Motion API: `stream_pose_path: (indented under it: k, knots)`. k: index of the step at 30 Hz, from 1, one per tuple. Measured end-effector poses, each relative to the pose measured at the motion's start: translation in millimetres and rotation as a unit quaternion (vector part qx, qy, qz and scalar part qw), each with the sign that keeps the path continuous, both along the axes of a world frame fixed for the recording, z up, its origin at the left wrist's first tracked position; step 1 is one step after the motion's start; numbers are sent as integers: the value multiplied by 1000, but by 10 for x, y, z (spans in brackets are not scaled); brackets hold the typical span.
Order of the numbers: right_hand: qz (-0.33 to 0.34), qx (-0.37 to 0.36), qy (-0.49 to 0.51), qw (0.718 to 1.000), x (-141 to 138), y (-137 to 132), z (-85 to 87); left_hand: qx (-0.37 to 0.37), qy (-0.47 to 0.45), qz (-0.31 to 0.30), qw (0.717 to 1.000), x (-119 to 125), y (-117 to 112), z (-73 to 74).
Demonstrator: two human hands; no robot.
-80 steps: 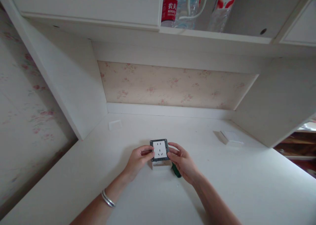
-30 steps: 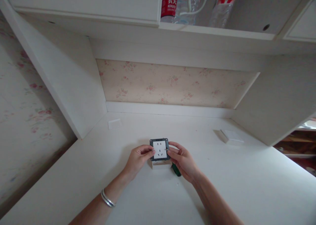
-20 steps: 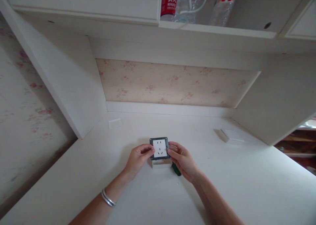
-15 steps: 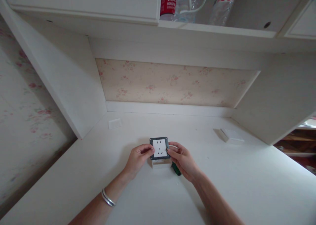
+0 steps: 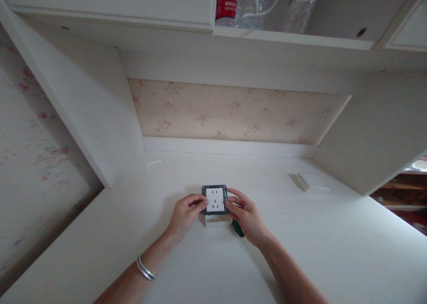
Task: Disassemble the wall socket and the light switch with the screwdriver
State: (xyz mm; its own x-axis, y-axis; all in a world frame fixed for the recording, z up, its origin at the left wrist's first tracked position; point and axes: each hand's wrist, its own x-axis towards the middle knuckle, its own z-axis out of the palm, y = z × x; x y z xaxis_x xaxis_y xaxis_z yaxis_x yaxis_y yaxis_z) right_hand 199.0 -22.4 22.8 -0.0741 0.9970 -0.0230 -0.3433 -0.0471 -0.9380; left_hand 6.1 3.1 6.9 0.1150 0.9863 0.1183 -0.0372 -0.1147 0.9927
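A square wall socket (image 5: 214, 199) with a dark frame and white face sits on top of a white mounting box (image 5: 216, 219) on the white desk (image 5: 213, 268). My left hand (image 5: 184, 214) pinches the socket's left edge, fingers closed on it. My right hand (image 5: 246, 215) grips its right edge with thumb and fingers. A green-handled tool (image 5: 238, 228) lies on the desk under my right hand, mostly hidden. A silver bracelet (image 5: 145, 268) is on my left wrist.
A small white plate (image 5: 155, 167) lies at the back left of the desk, and a white box-like part (image 5: 312, 183) at the back right. Bottles (image 5: 227, 3) stand on the shelf overhead. Cabinet side panels close in both sides.
Both hands have stayed on the socket; the view has shifted slightly and the fingers have adjusted a little along its edges.
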Motion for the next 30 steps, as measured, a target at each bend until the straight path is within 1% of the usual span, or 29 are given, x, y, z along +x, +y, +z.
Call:
stream_pose_path:
  k: [5,8,12,15,18,21,26,27,30]
  knots:
    - [3,-19,-31,999,-5,13,-14,-39,-18,0,999,-7,7,8]
    - [10,-23,-35,999,-7,12,-10,-42,-12,-8,999,-9,5,16]
    - [3,-30,-50,998,-5,16,-25,9,27,-6,1000,-10,8,21]
    - [2,-26,-58,998,1,24,-41,59,45,13,997,-11,20,16]
    - [2,-21,-55,998,3,27,-41,89,64,31,993,-16,36,-3]
    - [4,-18,-54,998,3,25,-39,103,83,33,991,-23,47,-25]
    - [-5,-5,-78,997,19,37,-81,88,82,33,992,-28,35,-24]
    - [-6,-3,-84,996,23,41,-90,100,95,35,990,-28,27,-13]
    - [-10,-6,-101,995,29,47,-104,168,147,49,973,-19,-5,28]
